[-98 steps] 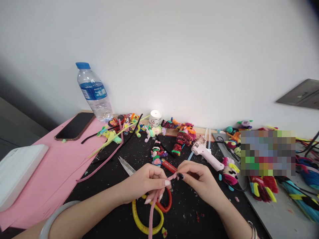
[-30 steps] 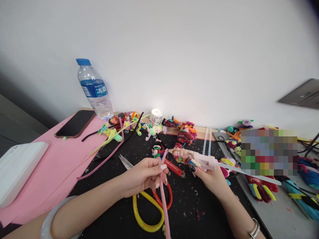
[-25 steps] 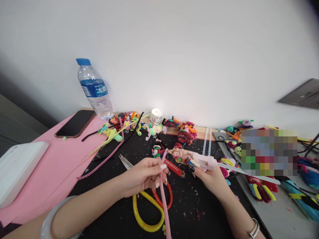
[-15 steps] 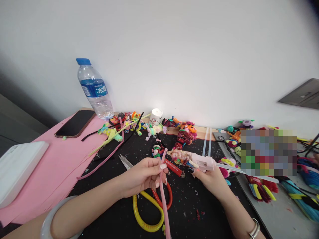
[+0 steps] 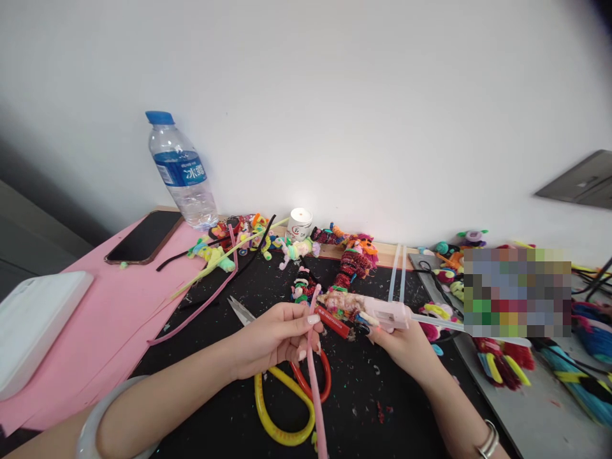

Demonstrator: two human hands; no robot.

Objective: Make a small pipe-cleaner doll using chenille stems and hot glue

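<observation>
My left hand (image 5: 272, 338) is closed around a pink pipe cleaner (image 5: 313, 376), which stands upright with its tip poking above my fingers and its tail running down past the frame's lower edge. My right hand (image 5: 406, 344) grips a pink glue gun (image 5: 382, 311) held sideways. Its fluff-crusted nozzle points left, close to the pipe cleaner's tip. A clear glue stick (image 5: 444, 324) sticks out of the gun's back to the right.
Scissors (image 5: 282, 408) with yellow and red handles lie under my left hand on the black mat (image 5: 363, 408). Small pipe-cleaner figures (image 5: 349, 261), a lit candle (image 5: 299, 224), a water bottle (image 5: 180, 172) and a phone (image 5: 143, 237) stand behind. Pink paper (image 5: 95, 325) lies left.
My right hand has let go of the pipe cleaner and picked up the glue gun. The gun's nozzle has since edged left towards the pipe cleaner's tip. My left hand stays put.
</observation>
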